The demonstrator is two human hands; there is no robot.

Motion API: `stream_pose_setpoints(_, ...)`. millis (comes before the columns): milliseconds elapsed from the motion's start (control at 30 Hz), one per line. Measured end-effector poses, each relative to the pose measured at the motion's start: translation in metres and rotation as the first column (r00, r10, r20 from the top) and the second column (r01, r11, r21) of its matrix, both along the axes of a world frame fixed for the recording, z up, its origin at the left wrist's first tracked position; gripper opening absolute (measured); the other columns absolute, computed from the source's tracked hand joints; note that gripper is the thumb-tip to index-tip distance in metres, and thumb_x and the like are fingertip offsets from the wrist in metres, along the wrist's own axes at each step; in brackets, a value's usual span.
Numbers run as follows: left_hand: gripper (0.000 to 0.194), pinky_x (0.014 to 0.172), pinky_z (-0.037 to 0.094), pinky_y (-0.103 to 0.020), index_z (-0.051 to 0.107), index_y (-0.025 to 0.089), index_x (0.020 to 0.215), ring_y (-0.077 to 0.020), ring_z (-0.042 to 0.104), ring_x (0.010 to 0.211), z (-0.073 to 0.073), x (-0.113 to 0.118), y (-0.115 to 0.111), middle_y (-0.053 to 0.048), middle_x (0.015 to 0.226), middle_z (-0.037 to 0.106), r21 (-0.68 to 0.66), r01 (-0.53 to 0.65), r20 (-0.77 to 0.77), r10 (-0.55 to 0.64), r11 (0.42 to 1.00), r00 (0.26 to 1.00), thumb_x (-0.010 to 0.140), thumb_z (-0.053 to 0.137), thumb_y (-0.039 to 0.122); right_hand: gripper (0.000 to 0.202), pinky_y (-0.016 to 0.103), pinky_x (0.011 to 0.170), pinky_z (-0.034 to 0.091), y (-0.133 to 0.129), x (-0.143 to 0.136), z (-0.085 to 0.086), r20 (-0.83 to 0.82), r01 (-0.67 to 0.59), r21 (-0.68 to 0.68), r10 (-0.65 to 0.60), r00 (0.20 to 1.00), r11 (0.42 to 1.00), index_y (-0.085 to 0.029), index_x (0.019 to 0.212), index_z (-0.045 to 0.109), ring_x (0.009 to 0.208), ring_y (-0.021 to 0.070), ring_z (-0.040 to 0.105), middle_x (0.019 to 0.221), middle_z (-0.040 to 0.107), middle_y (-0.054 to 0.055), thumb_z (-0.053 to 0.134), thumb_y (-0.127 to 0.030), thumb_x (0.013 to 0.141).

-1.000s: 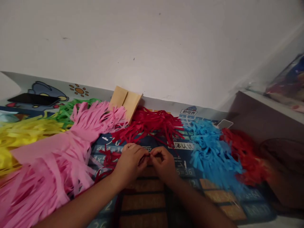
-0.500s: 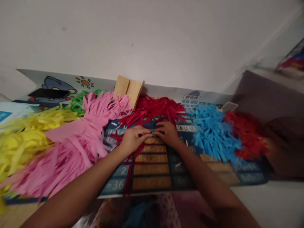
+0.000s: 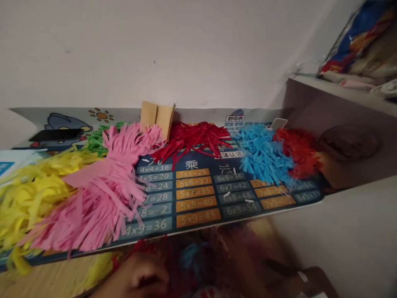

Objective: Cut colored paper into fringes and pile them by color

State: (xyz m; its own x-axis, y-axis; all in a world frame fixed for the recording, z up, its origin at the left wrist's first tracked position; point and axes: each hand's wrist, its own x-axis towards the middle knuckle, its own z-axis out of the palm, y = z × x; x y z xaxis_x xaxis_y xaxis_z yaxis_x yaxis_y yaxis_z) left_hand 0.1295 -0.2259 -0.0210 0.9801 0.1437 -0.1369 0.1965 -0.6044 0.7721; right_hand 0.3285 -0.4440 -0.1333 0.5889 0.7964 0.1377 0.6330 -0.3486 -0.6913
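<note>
My left hand [image 3: 144, 271] is low at the bottom, below the table's front edge, blurred, with its fingers curled. Red paper strips [image 3: 141, 247] show around it and seem to be in its grip. My right hand [image 3: 231, 248] is a dark blur under the table edge; its fingers cannot be made out. On the printed multiplication mat [image 3: 198, 225] lies a red fringe bundle [image 3: 198, 140]. Left of it spreads a large pink fringe bundle [image 3: 102, 190], overlapping a yellow one [image 3: 37, 186].
Blue fringe [image 3: 266, 153] and orange-red fringe [image 3: 299, 151] lie at the right, beside a dark box [image 3: 335, 124]. A folded cardboard piece [image 3: 156, 118] leans at the back. Green fringe [image 3: 97, 138] and a black phone [image 3: 57, 134] are at the back left.
Both hands have left the middle of the mat and dropped below its front edge. The loose red strips between them have gone from the mat. The view has shifted to the right.
</note>
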Motion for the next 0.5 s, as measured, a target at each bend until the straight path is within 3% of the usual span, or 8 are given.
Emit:
stream_pose_setpoints(67, 0.024, 0.059, 0.043, -0.019, 0.066, 0.019, 0.067, -0.0134, 0.059, 0.063, -0.006, 0.02, -0.012, -0.002, 0.066, 0.064, 0.155, -0.084, -0.049, 0.092, 0.984, 0.995, 0.085, 0.051, 0.019, 0.032, 0.036, 0.077, 0.05, 0.006, -0.003, -0.007, -0.111, 0.048, -0.091, -0.058, 0.992, 0.995, -0.019, 0.09, 0.073, 0.087, 0.0271, 0.066, 0.093, 0.072, 0.013, 0.042, -0.02, 0.086)
stream_pose_setpoints(133, 0.02, 0.07, 0.045, -0.022, 0.066, 0.02, 0.072, -0.0156, 0.061, 0.075, -0.002, 0.041, -0.029, -0.003, 0.079, 0.067, 0.181, -0.067, -0.019, 0.072, 0.981, 0.997, 0.084, 0.05, 0.017, 0.029, 0.031, 0.072, 0.049, 0.014, -0.007, 0.002, -0.25, 0.022, -0.13, -0.054, 0.967, 0.991, -0.018, 0.083, 0.072, 0.079, 0.0236, 0.066, 0.085, 0.072, 0.009, 0.043, -0.021, 0.086)
stream_pose_setpoints(233, 0.015, 0.093, 0.042, -0.028, 0.065, 0.021, 0.083, -0.0194, 0.056, 0.108, -0.001, 0.064, -0.057, -0.006, 0.119, 0.063, -0.005, 0.028, 0.081, -0.027, 1.0, 0.996, 0.082, 0.051, 0.015, 0.019, 0.025, 0.064, 0.045, 0.016, -0.013, 0.03, -0.385, -0.057, -0.042, 0.036, 0.922, 0.998, -0.018, 0.083, 0.071, 0.07, 0.0184, 0.062, 0.076, 0.07, 0.003, 0.053, -0.024, 0.083)
stream_pose_setpoints(267, 0.014, 0.092, 0.042, -0.028, 0.065, 0.02, 0.084, -0.0197, 0.056, 0.107, -0.006, 0.07, -0.064, -0.006, 0.119, 0.063, -0.086, 0.042, 0.074, -0.036, 0.995, 0.997, 0.081, 0.052, 0.016, 0.014, 0.023, 0.06, 0.044, 0.012, -0.012, 0.04, -0.434, -0.057, 0.003, 0.052, 0.899, 0.998, -0.019, 0.081, 0.071, 0.065, 0.0167, 0.06, 0.071, 0.068, 0.001, 0.057, -0.023, 0.08)
stream_pose_setpoints(333, 0.012, 0.077, 0.046, -0.025, 0.065, 0.019, 0.081, -0.018, 0.062, 0.088, -0.026, 0.078, -0.074, -0.003, 0.095, 0.069, -0.227, 0.028, -0.002, -0.03, 0.973, 1.0, 0.079, 0.054, 0.017, 0.005, 0.02, 0.051, 0.041, -0.003, 0.0, 0.056, -0.611, 0.073, 0.143, 0.03, 0.791, 0.987, -0.018, 0.073, 0.07, 0.054, 0.0131, 0.054, 0.061, 0.063, -0.001, 0.066, -0.022, 0.074)
stream_pose_setpoints(367, 0.012, 0.069, 0.045, -0.024, 0.065, 0.019, 0.079, -0.0171, 0.061, 0.078, -0.038, 0.081, -0.076, -0.001, 0.083, 0.069, -0.257, 0.013, -0.031, -0.022, 0.966, 0.999, 0.078, 0.053, 0.018, 0.007, 0.019, 0.046, 0.039, -0.014, 0.012, 0.062, -0.721, 0.198, 0.227, 0.028, 0.692, 0.954, -0.018, 0.07, 0.068, 0.048, 0.011, 0.05, 0.057, 0.061, -0.002, 0.071, -0.025, 0.071)
stream_pose_setpoints(433, 0.015, 0.064, 0.042, -0.024, 0.064, 0.018, 0.075, -0.0166, 0.06, 0.07, -0.063, 0.084, -0.076, 0.0, 0.072, 0.066, -0.234, -0.047, -0.034, 0.04, 0.971, 0.999, 0.08, 0.05, 0.021, 0.02, 0.015, 0.037, 0.034, -0.041, 0.04, 0.073, -0.865, 0.45, 0.339, 0.086, 0.494, 0.826, -0.018, 0.067, 0.065, 0.038, 0.0062, 0.04, 0.052, 0.055, -0.005, 0.079, -0.032, 0.066)
stream_pose_setpoints(500, 0.018, 0.065, 0.041, -0.024, 0.063, 0.018, 0.074, -0.0172, 0.06, 0.07, -0.084, 0.086, -0.072, 0.0, 0.071, 0.066, -0.198, -0.089, -0.022, 0.086, 0.976, 0.996, 0.081, 0.048, 0.024, 0.023, 0.011, 0.033, 0.032, -0.07, 0.067, 0.085, -0.9, 0.623, 0.403, 0.169, 0.401, 0.671, -0.019, 0.071, 0.063, 0.035, 0.0031, 0.034, 0.052, 0.054, -0.007, 0.083, -0.03, 0.064)
